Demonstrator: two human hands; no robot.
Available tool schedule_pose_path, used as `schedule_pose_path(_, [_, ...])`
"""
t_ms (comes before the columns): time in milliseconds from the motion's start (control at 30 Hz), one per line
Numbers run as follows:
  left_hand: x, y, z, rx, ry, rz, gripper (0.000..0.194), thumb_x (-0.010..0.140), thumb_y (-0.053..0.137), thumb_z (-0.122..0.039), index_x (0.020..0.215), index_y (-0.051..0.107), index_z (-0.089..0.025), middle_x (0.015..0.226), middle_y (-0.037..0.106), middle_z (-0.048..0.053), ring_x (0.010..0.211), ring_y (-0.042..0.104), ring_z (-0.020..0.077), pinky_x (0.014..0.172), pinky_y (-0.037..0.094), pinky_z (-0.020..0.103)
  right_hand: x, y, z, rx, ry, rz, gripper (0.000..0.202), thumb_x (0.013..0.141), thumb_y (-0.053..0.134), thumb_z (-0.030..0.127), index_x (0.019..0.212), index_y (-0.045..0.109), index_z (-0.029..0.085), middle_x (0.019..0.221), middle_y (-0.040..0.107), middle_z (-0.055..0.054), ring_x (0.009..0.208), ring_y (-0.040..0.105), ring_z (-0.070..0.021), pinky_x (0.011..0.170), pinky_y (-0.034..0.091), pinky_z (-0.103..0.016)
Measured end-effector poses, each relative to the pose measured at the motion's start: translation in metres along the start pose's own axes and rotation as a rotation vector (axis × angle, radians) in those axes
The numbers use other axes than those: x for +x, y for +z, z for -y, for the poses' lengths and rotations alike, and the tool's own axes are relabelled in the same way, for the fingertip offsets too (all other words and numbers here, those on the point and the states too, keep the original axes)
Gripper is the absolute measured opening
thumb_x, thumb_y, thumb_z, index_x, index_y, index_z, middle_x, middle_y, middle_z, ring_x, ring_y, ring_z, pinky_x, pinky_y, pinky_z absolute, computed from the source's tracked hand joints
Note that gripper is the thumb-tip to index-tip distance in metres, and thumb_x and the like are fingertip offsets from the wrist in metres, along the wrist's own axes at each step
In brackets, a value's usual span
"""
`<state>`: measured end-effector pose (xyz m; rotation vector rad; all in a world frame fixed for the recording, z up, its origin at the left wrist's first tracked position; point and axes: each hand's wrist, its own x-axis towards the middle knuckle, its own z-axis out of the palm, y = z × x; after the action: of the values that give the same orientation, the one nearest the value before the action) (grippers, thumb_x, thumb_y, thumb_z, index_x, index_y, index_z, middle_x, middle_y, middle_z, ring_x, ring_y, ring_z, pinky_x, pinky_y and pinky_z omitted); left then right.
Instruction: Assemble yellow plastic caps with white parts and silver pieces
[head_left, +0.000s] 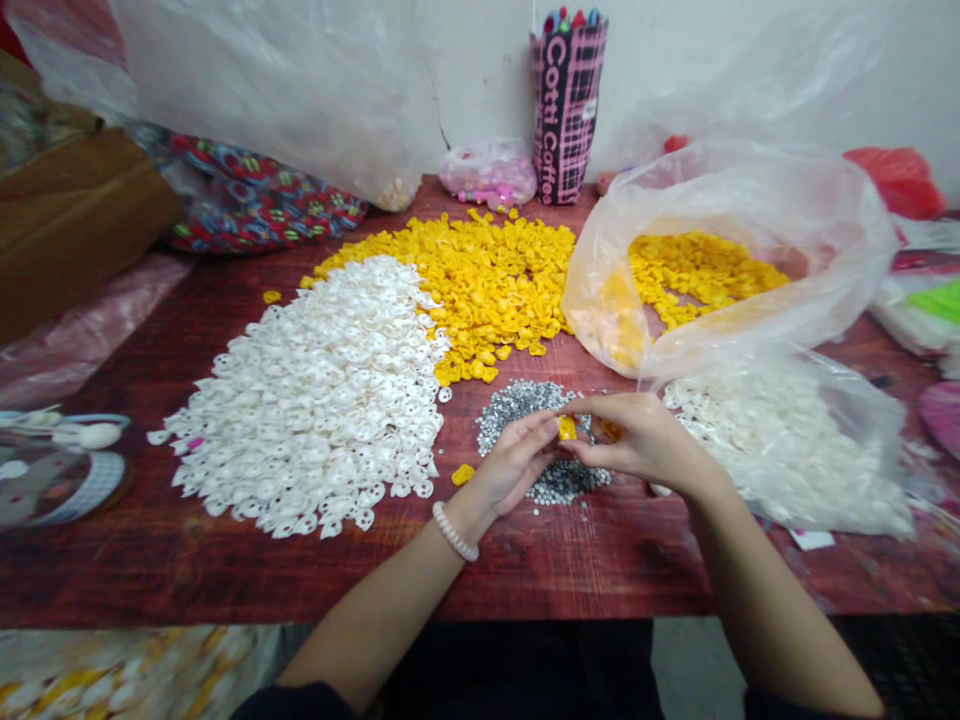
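Over a pile of small silvery pieces (517,400), my left hand (517,460) and my right hand (630,435) meet at a small yellow piece (567,428). Fingertips of both hands pinch it. A second yellow piece (610,430) shows among the fingers of my right hand. Left of my hands lies a heap of white pieces (315,400), with a heap of yellow pieces (487,280) behind it. One loose yellow piece (463,474) rests on the table beside my left hand.
An open plastic bag (817,220) with yellow pieces stands back right; a bag of white pieces (795,440) lies nearer. A Cotti Coffee bag (568,110) stands against the wall. A round container (60,485) sits at the table's left (225,580).
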<state>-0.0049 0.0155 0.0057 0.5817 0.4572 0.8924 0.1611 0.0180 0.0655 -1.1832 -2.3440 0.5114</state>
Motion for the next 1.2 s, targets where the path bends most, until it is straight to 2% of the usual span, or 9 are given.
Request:
schedule_pose_path(233, [0.002, -0.005, 0.003, -0.036, 0.034, -0.05, 0.016, 0.079, 0.062, -0.027, 0.086, 0.068, -0.014, 0.079, 0.069, 0.005, 0.072, 0.061, 0.0108, 0.073, 0.046, 0.021, -0.006, 0.009, -0.002, 0.012, 0.02, -0.147, 0.035, 0.081, 0.061, 0.035, 0.11, 0.062, 0.015, 0.075, 0.07, -0.003, 0.059, 0.061, -0.0107, 0.06, 0.047, -0.023])
schedule_pose_path(467, [0.002, -0.005, 0.001, 0.024, 0.039, -0.088, 0.017, 0.076, 0.066, -0.028, 0.084, 0.069, -0.013, 0.075, 0.067, 0.002, 0.067, 0.059, 0.0079, 0.068, 0.046, 0.018, -0.009, 0.013, 0.0, 0.009, 0.02, -0.129, 0.029, 0.083, 0.059, 0.037, 0.106, 0.065, 0.02, 0.089, 0.072, -0.005, 0.072, 0.065, -0.0157, 0.068, 0.049, -0.028])
schedule_pose_path(567, [0.002, -0.004, -0.001, 0.018, 0.03, -0.086, 0.019, 0.075, 0.067, -0.03, 0.086, 0.068, -0.014, 0.076, 0.068, 0.004, 0.067, 0.061, 0.0101, 0.067, 0.047, 0.02, -0.012, 0.017, 0.0, 0.181, 0.125, -0.143, 0.034, 0.082, 0.057, 0.041, 0.11, 0.06, 0.022, 0.081, 0.069, -0.003, 0.065, 0.061, -0.0144, 0.062, 0.048, -0.028])
schedule_pose_path(667, [0.001, -0.003, -0.004, -0.021, 0.023, -0.075, 0.019, 0.078, 0.064, -0.03, 0.087, 0.067, -0.014, 0.08, 0.071, 0.006, 0.071, 0.065, 0.013, 0.068, 0.049, 0.022, -0.016, 0.029, -0.006, 0.518, 0.279, -0.278, 0.032, 0.089, 0.038, 0.043, 0.113, 0.046, 0.023, 0.056, 0.049, 0.006, 0.044, 0.043, -0.0103, 0.044, 0.037, -0.023])
schedule_pose_path(767, [0.0, -0.004, -0.006, -0.07, 0.023, -0.06, 0.019, 0.079, 0.063, -0.029, 0.087, 0.067, -0.013, 0.079, 0.071, 0.007, 0.071, 0.067, 0.0144, 0.068, 0.05, 0.023, -0.019, 0.041, -0.012, 0.738, 0.389, -0.329, 0.017, 0.09, 0.025, 0.032, 0.103, 0.035, 0.026, 0.055, 0.038, 0.009, 0.037, 0.031, -0.0092, 0.036, 0.027, -0.02])
schedule_pose_path(833, [-0.001, -0.005, -0.007, -0.103, 0.017, -0.042, 0.02, 0.078, 0.064, -0.029, 0.088, 0.067, -0.013, 0.078, 0.072, 0.007, 0.071, 0.067, 0.0145, 0.067, 0.05, 0.023, -0.02, 0.045, -0.013, 0.644, 0.445, -0.245, 0.011, 0.087, 0.031, 0.025, 0.097, 0.036, 0.025, 0.063, 0.046, 0.006, 0.045, 0.041, -0.0094, 0.042, 0.035, -0.02])
schedule_pose_path(967, [-0.002, -0.006, -0.007, -0.143, -0.013, -0.024, 0.022, 0.078, 0.064, -0.029, 0.09, 0.067, -0.011, 0.081, 0.072, 0.009, 0.074, 0.067, 0.0142, 0.068, 0.051, 0.022, -0.019, 0.042, -0.007, 0.348, 0.44, -0.143, 0.014, 0.086, 0.042, 0.023, 0.099, 0.043, 0.021, 0.091, 0.059, -0.004, 0.083, 0.059, -0.0158, 0.075, 0.048, -0.031])
schedule_pose_path(1100, [-0.002, -0.006, -0.008, -0.143, 0.005, -0.057, 0.023, 0.076, 0.066, -0.03, 0.089, 0.067, -0.012, 0.081, 0.072, 0.008, 0.072, 0.067, 0.0149, 0.067, 0.051, 0.023, -0.018, 0.036, -0.005, 0.418, 0.446, -0.117, 0.027, 0.085, 0.05, 0.027, 0.109, 0.039, 0.02, 0.091, 0.064, -0.006, 0.079, 0.063, -0.0169, 0.068, 0.051, -0.03])
schedule_pose_path(1200, [-0.002, -0.005, -0.009, -0.149, 0.021, -0.065, 0.024, 0.076, 0.066, -0.031, 0.089, 0.067, -0.012, 0.083, 0.071, 0.007, 0.075, 0.066, 0.0146, 0.068, 0.05, 0.023, -0.018, 0.032, -0.006, 0.34, 0.452, -0.157, 0.022, 0.084, 0.055, 0.031, 0.102, 0.051, 0.02, 0.093, 0.065, -0.006, 0.077, 0.063, -0.0165, 0.068, 0.051, -0.03])
